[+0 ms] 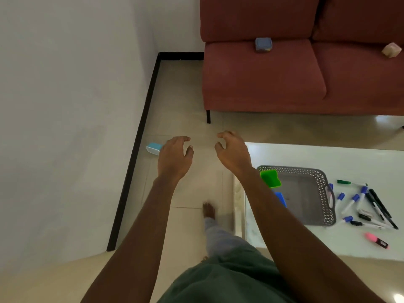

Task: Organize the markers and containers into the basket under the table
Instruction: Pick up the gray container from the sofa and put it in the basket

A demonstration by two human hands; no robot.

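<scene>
**Empty hands over the floor, basket and markers at the table's edge**

Our right forearm covers the near left corner of the grey basket and hides most of a blue container inside it, so we cannot make out that container's shape. A green container, squarish and open-topped, leans in the basket's far left corner. The basket is plastic with lattice-perforated walls and a side handle, and it sits on the glossy white table.

Just right of the basket lie the loose markers. These are blue-capped markers with white barrels, slim black markers, a green marker and a stubby pink highlighter.

The left hand and right hand hover over the tiled floor with fingers loosely curled, grasping nothing. The left hand partly hides a pale blue-and-white object on the floor by the wall.

On the red fabric sofa rests a blurred blue square thing. A pinkish lump sits at the frame's edge.
</scene>
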